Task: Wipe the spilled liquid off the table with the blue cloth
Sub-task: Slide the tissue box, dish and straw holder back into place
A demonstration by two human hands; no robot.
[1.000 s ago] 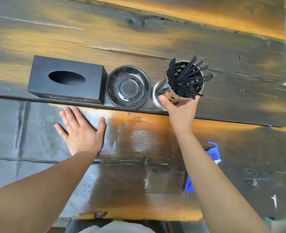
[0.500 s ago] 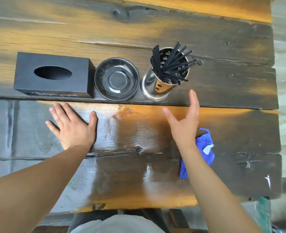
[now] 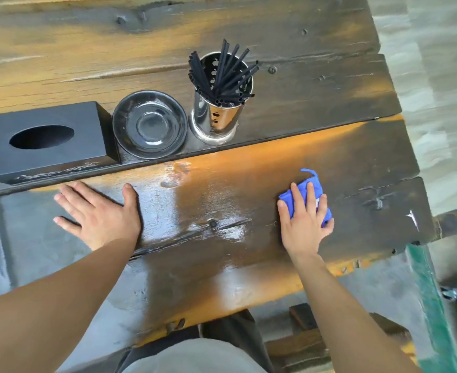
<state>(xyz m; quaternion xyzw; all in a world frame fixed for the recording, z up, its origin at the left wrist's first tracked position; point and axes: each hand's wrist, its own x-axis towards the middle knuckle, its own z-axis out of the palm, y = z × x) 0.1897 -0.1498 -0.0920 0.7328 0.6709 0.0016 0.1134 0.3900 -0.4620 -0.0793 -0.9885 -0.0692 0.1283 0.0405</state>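
Note:
The blue cloth [image 3: 312, 187] lies crumpled on the dark wooden table [image 3: 356, 146], right of centre. My right hand [image 3: 304, 220] rests flat on top of it, fingers spread over the fabric and pressing it to the wood. A wet, shiny film of spilled liquid [image 3: 208, 211] covers the plank between my two hands, with brighter puddles near a knot. My left hand [image 3: 98, 212] lies palm down on the table at the left, fingers apart, holding nothing.
Along the back stand a black tissue box [image 3: 47, 141], a shallow steel bowl [image 3: 150, 124] and a steel holder full of black straws [image 3: 220, 98]. The table's right edge drops to a tiled floor [image 3: 442, 76]. A green frame [image 3: 423, 292] sits below right.
My right hand let go of the straw holder, drew back toward me and came down on the blue cloth. The left hand stayed flat on the table.

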